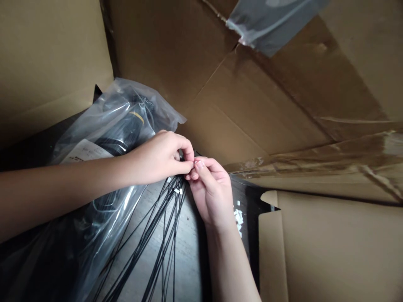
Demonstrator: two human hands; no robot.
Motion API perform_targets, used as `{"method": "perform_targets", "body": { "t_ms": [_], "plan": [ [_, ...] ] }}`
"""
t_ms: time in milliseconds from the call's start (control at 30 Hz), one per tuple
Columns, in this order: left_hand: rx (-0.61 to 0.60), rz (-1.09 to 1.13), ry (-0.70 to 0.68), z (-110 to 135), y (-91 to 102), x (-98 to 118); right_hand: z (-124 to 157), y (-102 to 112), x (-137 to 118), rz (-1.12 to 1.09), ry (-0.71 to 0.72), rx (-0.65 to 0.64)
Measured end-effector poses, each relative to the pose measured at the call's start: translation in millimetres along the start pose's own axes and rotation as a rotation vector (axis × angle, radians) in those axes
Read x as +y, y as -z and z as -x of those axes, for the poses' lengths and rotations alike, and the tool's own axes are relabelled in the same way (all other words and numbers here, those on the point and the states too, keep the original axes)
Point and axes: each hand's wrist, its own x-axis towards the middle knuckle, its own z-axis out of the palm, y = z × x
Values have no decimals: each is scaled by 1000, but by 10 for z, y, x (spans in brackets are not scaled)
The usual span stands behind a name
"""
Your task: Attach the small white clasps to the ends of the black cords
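On the head view I see my left hand point(160, 157) and right hand point(210, 188) meet at mid-frame. Both pinch the top ends of the black strands point(157, 247), which fan toward the bottom edge beside a plastic bag point(103, 126) at left. Cardboard point(252, 105) surrounds it all.

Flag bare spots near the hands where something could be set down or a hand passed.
Free: the cardboard panel right of the right hand, past the white bits; the cardboard flap above both hands, beside the plastic bag. Crowded: the black wires fan over the grey surface below the left hand; the bag fills the left.
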Motion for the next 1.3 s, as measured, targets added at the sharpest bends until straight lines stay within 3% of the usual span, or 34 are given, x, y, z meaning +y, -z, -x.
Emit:
{"method": "perform_targets", "body": {
  "t_ms": [567,1300],
  "plan": [
    [104,-99,-56,14,-12,-9,-22,-7,-18,-25,-41,29],
    [111,-96,-57,30,-3,-8,7,-25,0,17,-7,13]
  ]
}}
